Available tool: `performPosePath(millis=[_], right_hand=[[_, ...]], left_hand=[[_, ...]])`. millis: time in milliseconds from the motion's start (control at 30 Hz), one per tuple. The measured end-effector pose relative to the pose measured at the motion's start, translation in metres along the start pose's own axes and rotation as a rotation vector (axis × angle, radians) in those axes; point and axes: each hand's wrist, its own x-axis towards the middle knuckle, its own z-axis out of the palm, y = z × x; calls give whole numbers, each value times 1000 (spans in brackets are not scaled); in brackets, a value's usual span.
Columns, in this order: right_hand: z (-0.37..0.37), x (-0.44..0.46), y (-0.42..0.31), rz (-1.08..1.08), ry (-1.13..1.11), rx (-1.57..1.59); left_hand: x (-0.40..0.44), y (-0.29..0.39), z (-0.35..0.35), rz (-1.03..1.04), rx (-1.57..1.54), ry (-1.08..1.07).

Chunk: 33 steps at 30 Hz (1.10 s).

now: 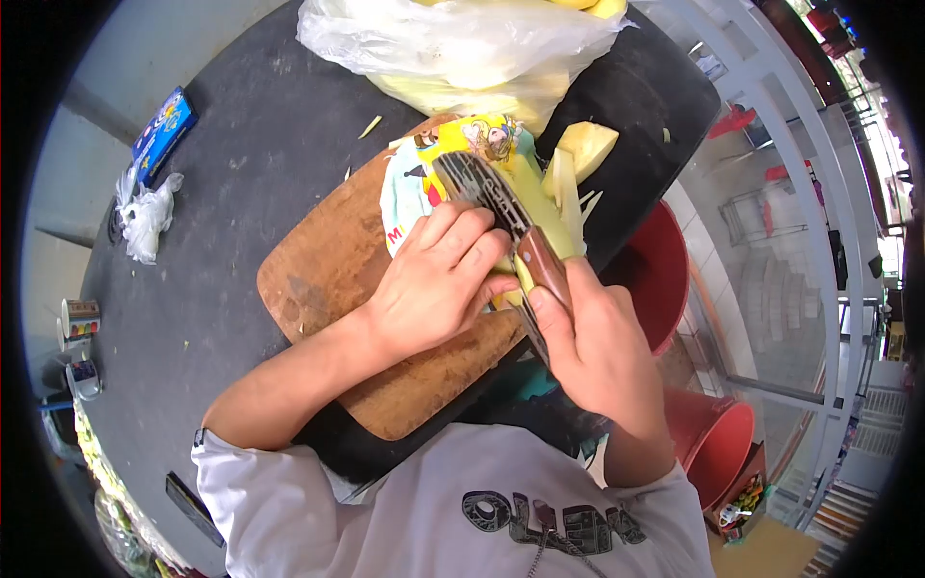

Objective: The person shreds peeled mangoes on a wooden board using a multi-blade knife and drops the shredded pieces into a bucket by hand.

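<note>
My right hand [602, 337] is closed round the brown wooden handle of a knife [479, 187], whose broad dark blade points up and to the left. Beside the handle, my left hand [443, 270] has its fingers curled in; a bit of something yellowish shows at its fingertips, too hidden to name. Under both hands lie a printed, colourful plastic bag [403, 197] and a wooden board [328, 260]. Just right of the bag is a pale yellow cut piece [586, 149] with thin pale strips near it.
A white plastic bag [453, 48] with yellow things inside stands at the table's far side. On the left are a blue box [164, 130], a crumpled clear bag [147, 217] and cups [81, 321]. Red bins [708, 433] stand beyond the right edge.
</note>
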Motion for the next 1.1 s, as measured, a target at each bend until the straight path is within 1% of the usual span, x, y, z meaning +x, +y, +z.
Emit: performPosePath(millis=[67, 200, 267, 400, 467, 500, 600, 633, 667, 700, 733, 767, 833, 867, 933, 1033, 1067, 1100], right_hand=[[-1, 3, 2, 0, -18, 131], [-17, 5, 7, -4, -29, 243], [-25, 2, 6, 15, 1, 290], [-46, -11, 13, 175, 57, 523], [-53, -19, 23, 157, 158, 589], [-57, -24, 31, 211, 176, 590], [-54, -36, 70, 196, 374, 558], [-54, -39, 79, 236, 404, 593], [-53, -41, 92, 252, 449, 529], [-53, -39, 100, 214, 514, 351], [-53, -35, 108, 173, 573, 173], [-53, -29, 116, 181, 580, 178], [-54, -11, 136, -14, 619, -103], [-52, 3, 148, 13, 600, -169], [-52, 38, 167, 82, 556, -291], [-47, 92, 181, 165, 491, -413], [-45, 108, 184, 176, 487, -410], [-41, 121, 188, 175, 467, -452]], left_hand=[[4, 0, -2, 8, 18, 0], [2, 1, 0, 21, 6, 0], [3, 3, 0, 30, 12, -10], [2, 3, 0, -22, 29, -44], [1, 5, -1, -34, 31, -71], [2, 5, 0, -43, 48, -61], [2, 6, 1, -79, 97, -83], [3, 6, 0, -86, 89, -91], [4, 7, -1, -96, 85, -99], [4, 7, -1, -139, 64, -99], [6, 8, -2, -131, 63, -108], [9, 9, -2, -148, 62, -100], [17, 12, -3, -160, 96, -116], [24, 15, -3, -155, 93, -124], [39, 22, 1, 29, 237, -148], [55, 35, 14, 70, 293, -187], [59, 38, 18, 95, 327, -200], [60, 39, 23, 68, 328, -218]])
